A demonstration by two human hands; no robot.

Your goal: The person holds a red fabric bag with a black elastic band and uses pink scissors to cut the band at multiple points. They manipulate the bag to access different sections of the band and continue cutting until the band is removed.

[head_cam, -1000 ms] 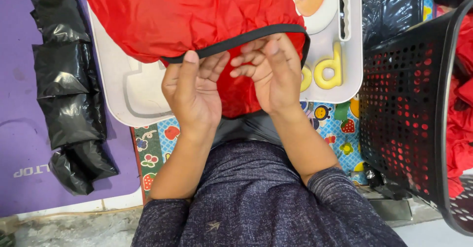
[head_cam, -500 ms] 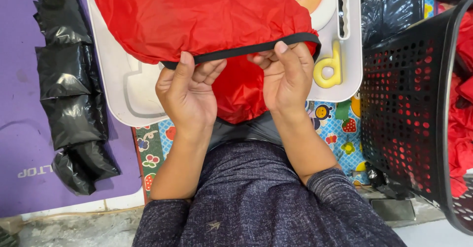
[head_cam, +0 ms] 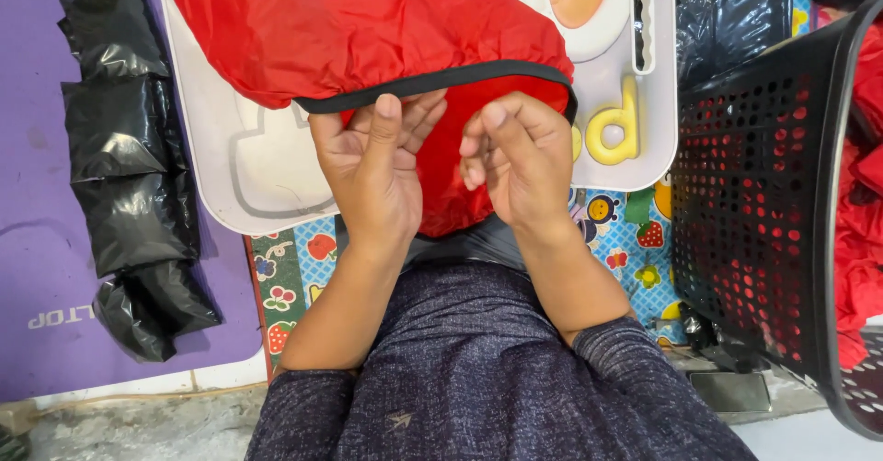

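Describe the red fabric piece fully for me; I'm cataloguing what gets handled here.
The red fabric piece looks like thin, slightly shiny synthetic cloth, wrinkled and bunched. A black band, apparently elastic, edges its opening. It lies across a white plastic tray, with the opening turned toward the person. Both hands meet the band: the left hand and right hand have their fingers tucked inside the opening, against the red lining.

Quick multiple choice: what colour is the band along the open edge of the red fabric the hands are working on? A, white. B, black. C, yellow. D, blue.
B: a black band runs along the edge of the red fabric, just above the fingertips of the left hand and the right hand.
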